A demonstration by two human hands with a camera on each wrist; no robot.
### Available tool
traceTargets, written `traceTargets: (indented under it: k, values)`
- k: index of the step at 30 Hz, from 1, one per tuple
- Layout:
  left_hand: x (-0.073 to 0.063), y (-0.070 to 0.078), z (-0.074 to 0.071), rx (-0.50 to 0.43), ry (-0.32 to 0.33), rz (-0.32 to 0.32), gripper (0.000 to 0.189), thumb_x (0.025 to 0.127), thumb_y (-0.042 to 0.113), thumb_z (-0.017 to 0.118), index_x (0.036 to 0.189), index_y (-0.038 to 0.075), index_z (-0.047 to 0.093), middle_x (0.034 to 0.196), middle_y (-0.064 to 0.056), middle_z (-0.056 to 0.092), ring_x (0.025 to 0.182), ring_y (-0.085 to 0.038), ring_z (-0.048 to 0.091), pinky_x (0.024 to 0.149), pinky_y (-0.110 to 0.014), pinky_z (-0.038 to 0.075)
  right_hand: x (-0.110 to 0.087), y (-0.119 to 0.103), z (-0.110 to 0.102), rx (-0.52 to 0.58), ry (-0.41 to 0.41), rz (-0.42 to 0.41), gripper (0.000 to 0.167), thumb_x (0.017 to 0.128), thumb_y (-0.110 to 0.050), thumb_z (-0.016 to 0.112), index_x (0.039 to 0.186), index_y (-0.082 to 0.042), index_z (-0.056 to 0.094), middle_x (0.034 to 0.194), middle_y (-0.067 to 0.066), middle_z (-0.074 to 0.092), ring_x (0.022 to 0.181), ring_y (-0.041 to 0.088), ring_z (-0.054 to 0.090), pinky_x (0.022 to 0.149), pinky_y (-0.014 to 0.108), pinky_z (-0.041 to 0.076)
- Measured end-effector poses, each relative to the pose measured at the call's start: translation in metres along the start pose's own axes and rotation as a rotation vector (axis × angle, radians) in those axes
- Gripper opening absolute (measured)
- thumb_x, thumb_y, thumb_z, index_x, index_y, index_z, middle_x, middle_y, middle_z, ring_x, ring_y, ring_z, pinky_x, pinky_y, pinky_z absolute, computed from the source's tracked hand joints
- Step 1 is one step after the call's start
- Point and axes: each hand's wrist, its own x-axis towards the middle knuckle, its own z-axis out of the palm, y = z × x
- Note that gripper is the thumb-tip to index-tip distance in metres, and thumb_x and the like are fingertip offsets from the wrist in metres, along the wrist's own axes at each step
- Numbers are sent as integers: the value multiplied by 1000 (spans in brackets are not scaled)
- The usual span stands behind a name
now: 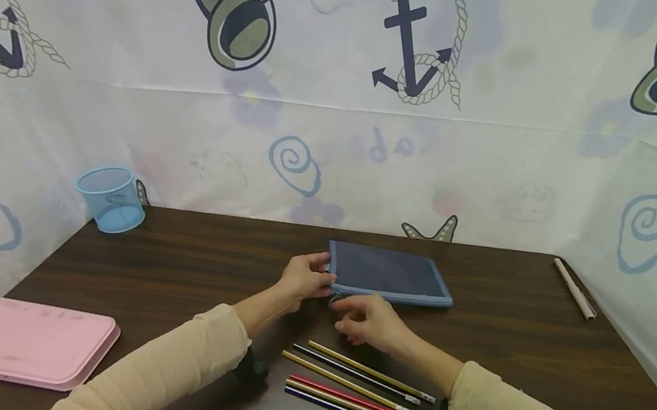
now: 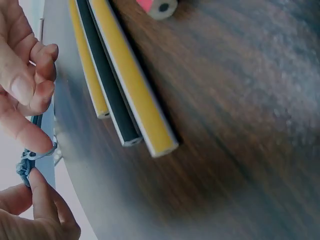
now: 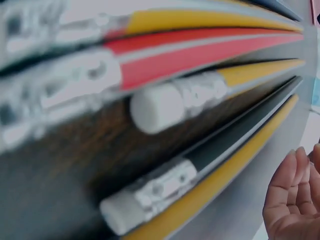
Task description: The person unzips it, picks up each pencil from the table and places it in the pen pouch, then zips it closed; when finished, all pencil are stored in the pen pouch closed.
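Note:
A blue zip pouch [image 1: 385,270] with a dark see-through panel lies toward the back of the table. My left hand [image 1: 304,280] holds its near left corner, thumb and fingers pinching the edge beside the zipper end. My right hand [image 1: 374,320] is at the same corner. Its index finger reaches the small zipper pull [image 2: 31,156], while the thumb stands apart from that finger. In the right wrist view my right hand [image 3: 294,197] shows only partly, at the right edge. Several pencils [image 1: 355,391] with white erasers lie in front of the hands, below both wrists.
A pink case [image 1: 19,340] lies at the left front. At the back left corner stands a light blue mesh cup [image 1: 114,203]. A pale rod-like thing [image 1: 574,288] lies along the right edge. Patterned cloth [image 1: 344,95] hangs around the table.

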Motion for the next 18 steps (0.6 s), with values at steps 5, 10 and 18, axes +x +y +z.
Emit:
traceTargets:
  k: [5, 10, 18]
  values:
    - [-2, -2, 3, 14, -5, -15, 54, 88, -5, 60, 139, 0, 43, 129, -21, 47, 84, -17, 63, 70, -22, 57, 0, -1, 6, 17, 52, 22, 16, 86, -7, 67, 96, 4, 63, 70, 14, 64, 55, 13, 58, 51, 27, 54]
    - [-4, -3, 5, 1, -2, 2, 54, 88, -6, 59, 139, -1, 42, 126, -21, 47, 86, -18, 62, 70, -23, 57, 1, -4, 8, -69, 150, 22, 12, 87, -9, 67, 78, -2, 60, 54, 2, 54, 42, 9, 49, 42, 22, 47]
    - [-2, -9, 0, -14, 62, 22, 54, 85, -11, 59, 137, -3, 44, 114, -18, 48, 84, -17, 60, 68, -24, 58, 2, 7, -12, -291, 288, 30, 10, 88, -8, 63, 78, -4, 61, 54, -1, 56, 39, 7, 48, 40, 23, 41]
